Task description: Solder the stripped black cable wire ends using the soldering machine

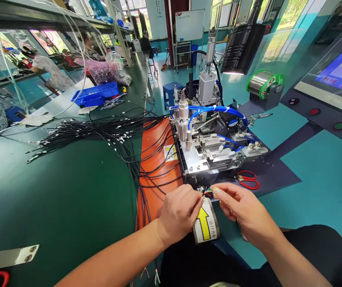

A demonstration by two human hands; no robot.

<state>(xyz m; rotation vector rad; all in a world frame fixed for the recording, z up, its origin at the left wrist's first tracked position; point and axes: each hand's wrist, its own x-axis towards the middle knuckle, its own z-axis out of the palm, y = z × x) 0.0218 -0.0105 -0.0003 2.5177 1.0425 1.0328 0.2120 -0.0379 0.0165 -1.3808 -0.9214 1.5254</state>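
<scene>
At the front edge of a metal machine (191, 153), my left hand (181, 207) is closed around the end of a black cable, most of it hidden by the fingers. Thin coloured wires (208, 191) fan out from that end. My right hand (238, 205) pinches the tips of these wires between thumb and forefinger. Just below both hands is a rounded metal part with a white label (206, 225) bearing a yellow arrow. Other black cables (159, 171) run across an orange sheet (149, 147) to the left of the machine.
A large bundle of black cables (81, 131) lies on the green mat (69, 191). Red-handled cutters (248, 179) rest right of my hands. A solder spool (264, 84), a black lamp (242, 48) and a control screen (341, 67) stand around the machine. Blue trays (96, 95) sit farther back; people work at left.
</scene>
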